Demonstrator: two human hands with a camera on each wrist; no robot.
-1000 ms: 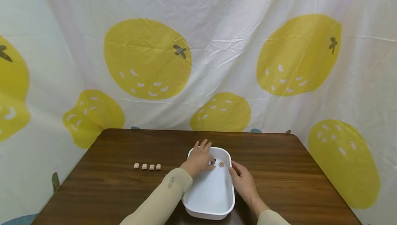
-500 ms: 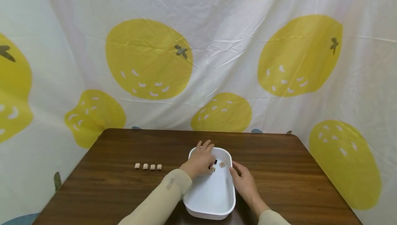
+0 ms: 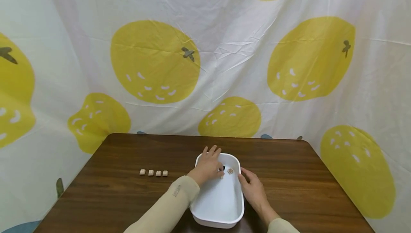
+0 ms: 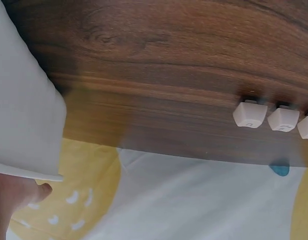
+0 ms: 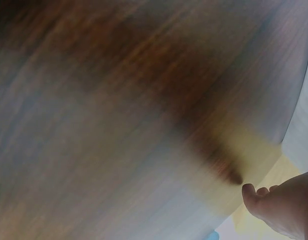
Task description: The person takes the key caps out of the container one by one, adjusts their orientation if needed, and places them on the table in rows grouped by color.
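A white plastic tub stands on the table. My left hand reaches into its far left part, the thumb and index finger curled at a small pale keycap, mostly hidden by the fingers. Beside these fingertips lie another keycap and a dark piece. My right hand holds the tub's right wall, thumb at the rim and fingers along the outside. In the left wrist view only part of the left hand shows past the tub wall.
Several white keycaps stand in a row on the dark wooden table, left of the tub. In the left wrist view, letters mark their fronts. A lemon-print curtain hangs behind the table's far edge.
My left fingers have shifted slightly inside the tub and now cover more of the keycap seen half a second ago. The right hand and the keycap row stay in place.
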